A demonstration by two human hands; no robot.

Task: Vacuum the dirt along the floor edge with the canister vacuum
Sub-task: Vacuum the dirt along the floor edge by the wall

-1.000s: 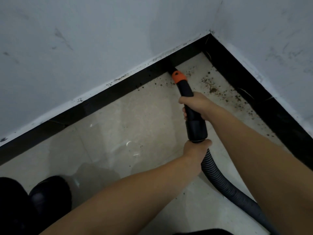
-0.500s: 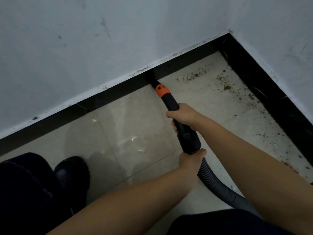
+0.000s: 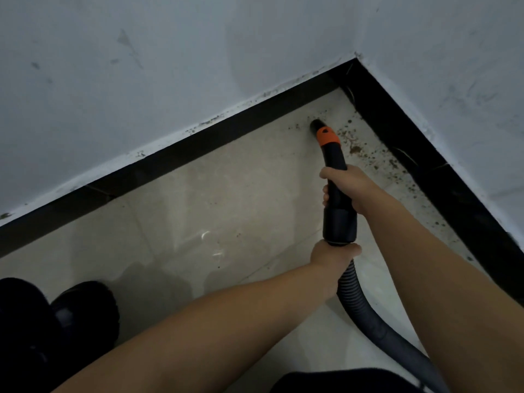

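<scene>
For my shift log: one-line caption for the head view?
Both hands steer the vacuum nozzle toward dirt near the floor corner.

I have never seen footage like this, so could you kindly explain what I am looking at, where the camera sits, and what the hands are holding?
The camera is worn on the person's head, looking down at a room corner. The right hand grips the black vacuum wand, whose nozzle sits beyond an orange collar. The left hand grips where the ribbed hose joins the wand. Brown dirt lies on the pale floor tiles along the black skirting. A dark shoe shows lower left.
</scene>
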